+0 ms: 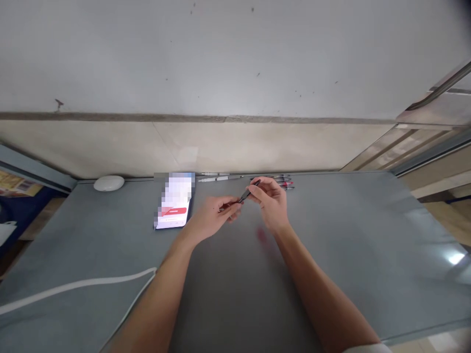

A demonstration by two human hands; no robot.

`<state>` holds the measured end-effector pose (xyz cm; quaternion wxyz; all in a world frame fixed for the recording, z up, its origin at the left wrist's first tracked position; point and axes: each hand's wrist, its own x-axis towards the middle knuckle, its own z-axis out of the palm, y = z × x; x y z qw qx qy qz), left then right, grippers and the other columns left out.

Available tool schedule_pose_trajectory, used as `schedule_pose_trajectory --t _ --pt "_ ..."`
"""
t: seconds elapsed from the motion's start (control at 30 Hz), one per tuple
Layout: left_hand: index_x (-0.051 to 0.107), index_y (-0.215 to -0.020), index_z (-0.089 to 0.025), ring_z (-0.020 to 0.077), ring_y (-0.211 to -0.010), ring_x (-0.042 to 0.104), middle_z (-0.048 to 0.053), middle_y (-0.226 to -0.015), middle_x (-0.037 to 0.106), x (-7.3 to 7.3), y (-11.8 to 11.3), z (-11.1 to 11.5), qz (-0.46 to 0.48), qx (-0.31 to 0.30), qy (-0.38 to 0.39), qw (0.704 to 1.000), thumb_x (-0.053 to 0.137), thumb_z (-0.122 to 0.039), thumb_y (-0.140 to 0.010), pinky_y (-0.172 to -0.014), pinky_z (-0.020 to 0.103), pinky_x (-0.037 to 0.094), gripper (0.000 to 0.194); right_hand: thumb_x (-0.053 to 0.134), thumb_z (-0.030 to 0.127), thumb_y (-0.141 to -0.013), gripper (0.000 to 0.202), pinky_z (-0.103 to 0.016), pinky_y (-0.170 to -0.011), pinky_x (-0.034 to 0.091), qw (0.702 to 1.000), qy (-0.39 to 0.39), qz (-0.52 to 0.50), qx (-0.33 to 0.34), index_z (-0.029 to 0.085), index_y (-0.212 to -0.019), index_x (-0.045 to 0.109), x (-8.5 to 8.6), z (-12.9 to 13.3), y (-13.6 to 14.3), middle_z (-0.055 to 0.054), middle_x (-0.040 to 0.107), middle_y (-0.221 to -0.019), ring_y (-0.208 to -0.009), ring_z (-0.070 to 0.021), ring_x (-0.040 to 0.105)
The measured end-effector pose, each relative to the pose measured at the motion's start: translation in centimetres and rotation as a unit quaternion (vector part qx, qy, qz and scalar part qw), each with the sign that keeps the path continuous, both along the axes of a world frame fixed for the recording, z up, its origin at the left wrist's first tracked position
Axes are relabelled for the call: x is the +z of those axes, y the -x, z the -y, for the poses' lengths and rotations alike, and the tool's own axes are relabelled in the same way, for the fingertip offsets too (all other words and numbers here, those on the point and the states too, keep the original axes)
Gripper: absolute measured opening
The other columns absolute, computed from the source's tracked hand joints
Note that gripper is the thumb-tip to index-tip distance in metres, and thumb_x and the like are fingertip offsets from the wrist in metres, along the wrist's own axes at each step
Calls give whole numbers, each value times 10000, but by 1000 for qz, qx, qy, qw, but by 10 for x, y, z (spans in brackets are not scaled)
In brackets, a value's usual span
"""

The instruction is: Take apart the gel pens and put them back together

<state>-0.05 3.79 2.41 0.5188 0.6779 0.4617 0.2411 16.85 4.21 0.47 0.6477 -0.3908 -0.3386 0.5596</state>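
The fingers of the left hand [217, 215] and right hand [271, 200] are clamped on opposite ends of the pen [245, 195], by which it is kept steady and slanted above the surface [342, 245], near its far edge. Along that edge, white pens [214, 179] and dark pens [289, 188] are laid apart, seemingly for sorting; leftward, the phone [174, 211] is placed face up, presumably for viewing.

Wall [235, 63] behind table [368, 235], rounded object [109, 183] at far left, phone [174, 203] right of it, pen row [217, 178] farther right, second pen group [289, 184] beyond right hand [271, 200], single pen [246, 195] between both hands, cable [79, 285] near left.
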Motion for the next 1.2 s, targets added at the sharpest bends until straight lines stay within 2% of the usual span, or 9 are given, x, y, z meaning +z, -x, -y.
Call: schedule_pose_trajectory --t 0.23,0.37,0.5,0.63,0.77,0.87,0.97,1.1,1.2 --pt "685 -839 -224 153 -620 559 -10 -686 613 -11 -8 8 -31 62 -64 996 547 -487 -864 -598 264 424 298 799 288 -638 228 -256 -644 549 999 6 -11 -39 237 -780 627 -10 4 4 32 630 -815 -726 -102 586" --pt "708 -877 -221 154 -611 561 -2 -680 625 -16 -6 8 -28 77 -50 995 567 -490 -851 -597 269 433 305 791 294 -644 223 -255 -636 550 999 8 -4 -33 239 -790 631 -13 4 3 37 630 -820 -710 -98 588" --pt "697 -834 -191 153 -648 590 24 -740 662 -17 -4 6 32 33 14 999 564 -474 -861 -644 277 476 315 767 279 -681 187 -280 -660 563 999 -7 -34 16 243 -824 653 -14 3 -1 20 652 -877 -774 -127 639" --pt "686 -794 -172 153 -659 603 44 -734 664 -14 -4 7 73 -40 71 994 530 -477 -888 -660 287 490 356 772 243 -673 182 -269 -614 556 993 -27 -87 72 259 -780 626 -15 3 -4 47 604 -780 -698 -111 617" --pt "684 -836 -154 155 -656 605 60 -751 657 -13 -6 10 108 -80 131 982 501 -492 -902 -632 297 498 390 816 315 -624 271 -252 -570 541 986 -27 -123 108 268 -749 580 -18 4 -7 59 538 -742 -645 -96 566" --pt "684 -863 -159 151 -654 598 57 -756 653 -13 -6 11 116 -88 133 980 515 -484 -897 -622 293 498 368 837 377 -590 336 -259 -582 542 984 -33 -126 122 266 -732 554 -20 4 -8 59 504 -721 -634 -95 540" --pt "676 -837 -184 139 -650 584 27 -724 642 -14 -8 9 93 -54 92 990 584 -456 -864 -640 279 483 289 830 373 -600 329 -266 -607 547 985 -36 -117 121 267 -736 549 -22 2 -8 59 500 -733 -643 -95 538" --pt "664 -845 -200 127 -624 557 -12 -673 609 -17 -12 8 56 24 36 998 662 -431 -810 -632 262 455 234 802 287 -640 258 -234 -633 533 992 -33 -100 74 261 -757 573 -23 -2 -7 55 524 -767 -680 -85 560" --pt "681 -889 -209 138 -657 585 -2 -715 645 -18 -12 9 33 28 14 999 617 -440 -842 -661 268 467 245 790 245 -645 236 -213 -615 517 995 -22 -86 37 252 -757 582 -23 -4 -6 52 543 -794 -673 -74 559"
